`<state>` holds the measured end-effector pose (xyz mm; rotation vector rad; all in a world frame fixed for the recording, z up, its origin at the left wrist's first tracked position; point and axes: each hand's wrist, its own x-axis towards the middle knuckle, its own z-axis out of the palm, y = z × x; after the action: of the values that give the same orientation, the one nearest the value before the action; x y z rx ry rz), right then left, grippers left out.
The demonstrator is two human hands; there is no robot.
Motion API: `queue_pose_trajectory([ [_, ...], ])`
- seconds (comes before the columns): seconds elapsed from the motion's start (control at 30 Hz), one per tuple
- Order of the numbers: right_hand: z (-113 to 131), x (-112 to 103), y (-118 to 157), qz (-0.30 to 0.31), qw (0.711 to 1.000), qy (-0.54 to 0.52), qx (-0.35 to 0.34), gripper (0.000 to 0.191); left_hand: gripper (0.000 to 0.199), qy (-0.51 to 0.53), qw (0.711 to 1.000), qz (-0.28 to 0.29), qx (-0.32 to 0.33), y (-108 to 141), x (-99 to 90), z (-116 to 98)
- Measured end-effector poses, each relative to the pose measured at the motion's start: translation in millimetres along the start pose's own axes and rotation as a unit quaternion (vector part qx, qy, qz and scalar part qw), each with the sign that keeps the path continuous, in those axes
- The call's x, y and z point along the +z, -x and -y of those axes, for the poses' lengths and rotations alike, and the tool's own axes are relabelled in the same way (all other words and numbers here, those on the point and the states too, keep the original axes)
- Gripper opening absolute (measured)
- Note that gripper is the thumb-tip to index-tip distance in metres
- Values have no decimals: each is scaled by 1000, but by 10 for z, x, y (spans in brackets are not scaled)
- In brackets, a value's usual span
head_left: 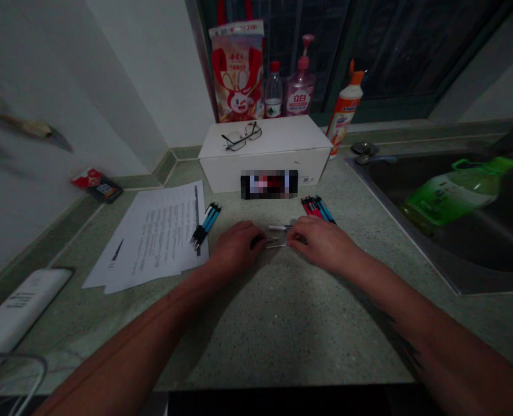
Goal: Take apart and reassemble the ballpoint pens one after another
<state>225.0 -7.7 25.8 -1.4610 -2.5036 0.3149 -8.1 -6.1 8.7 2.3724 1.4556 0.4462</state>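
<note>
My left hand (238,245) and my right hand (323,240) face each other low over the counter, fingers curled in a pinch. Between the fingertips is a small clear plastic piece (276,247), its ends at my two hands; its exact kind I cannot make out. Just behind it lies a thin white stick-like thing (278,227), its right end reaching my right fingers. Several blue and black pens (207,225) rest left of my left hand, partly on the papers. Behind my right hand lie several red and blue pens (318,208), partly covered by it.
Printed sheets (148,242) lie at left, near a white power strip (26,303). A white box (265,144) with eyeglasses (242,137) on top stands at the back, before bottles and a bag (238,75). On the right, a sink (456,266) holds a green bottle (456,193).
</note>
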Motion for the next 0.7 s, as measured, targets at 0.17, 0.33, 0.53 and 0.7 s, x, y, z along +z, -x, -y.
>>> queue_pose_trajectory([
  [0.17, 106, 32, 20, -53, 998, -28, -13, 14, 18, 159, 986, -34, -26, 19, 21, -33],
  [0.33, 216, 103, 34, -52, 994, -47, -79, 10, 22, 331, 943, -1, -20, 43, 41, -97],
  [0.53, 166, 89, 15, -76, 994, -72, -14, 16, 10, 339, 937, -74, -49, 28, -18, -129],
  [0.7, 148, 78, 3, -90, 989, -114, 32, 23, 12, 337, 930, -131, -67, 15, -29, -86],
])
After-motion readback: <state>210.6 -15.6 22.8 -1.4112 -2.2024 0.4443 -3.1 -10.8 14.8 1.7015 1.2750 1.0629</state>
